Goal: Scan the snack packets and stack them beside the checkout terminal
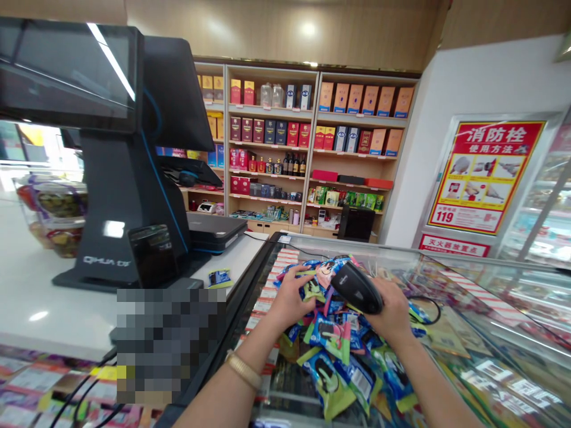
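My right hand (390,309) is wrapped round the handle of a black barcode scanner (357,287), whose head points up and to the left over the heap. At the heap's left side, my left hand (292,297) has its thumb and fingers curled around a small snack packet (313,289). Several blue and green snack packets (330,380) lie piled on the glass counter (285,404) beneath both hands. One more small packet (220,277) rests apart on the white counter to the left. The scanner's trigger side is hidden by my right hand.
A black point-of-sale terminal (116,196) stands on the white counter (40,309), with a flat black device (214,230) behind it. Clear jars (62,214) sit at the left. Shelves of boxed bottles (270,131) line the back wall. A black cable (435,309) loops at the right.
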